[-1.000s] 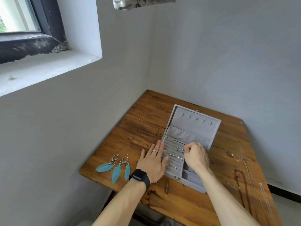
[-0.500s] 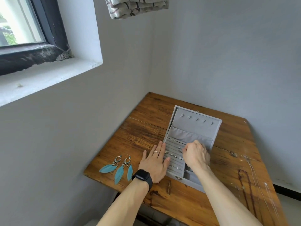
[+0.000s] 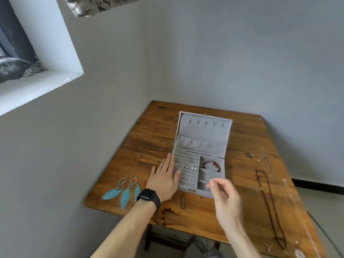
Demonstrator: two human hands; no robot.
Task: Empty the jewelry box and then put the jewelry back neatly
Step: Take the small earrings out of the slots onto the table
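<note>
The left hand [image 3: 163,180] lies flat, fingers straight, on the open box's [image 3: 202,131] left edge. The right hand [image 3: 225,198] pinches a tiny silver piece [image 3: 209,181] (too small to name) above it.

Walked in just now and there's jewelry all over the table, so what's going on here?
A person is working through an open grey jewelry box on a wooden table. The left hand lies flat against the box's left side, while the right hand pinches a small silvery piece over the front right corner. Teal feather earrings lie on the table to the left, a dark bead necklace to the right. Small rings and a red bracelet sit in the box.
</note>
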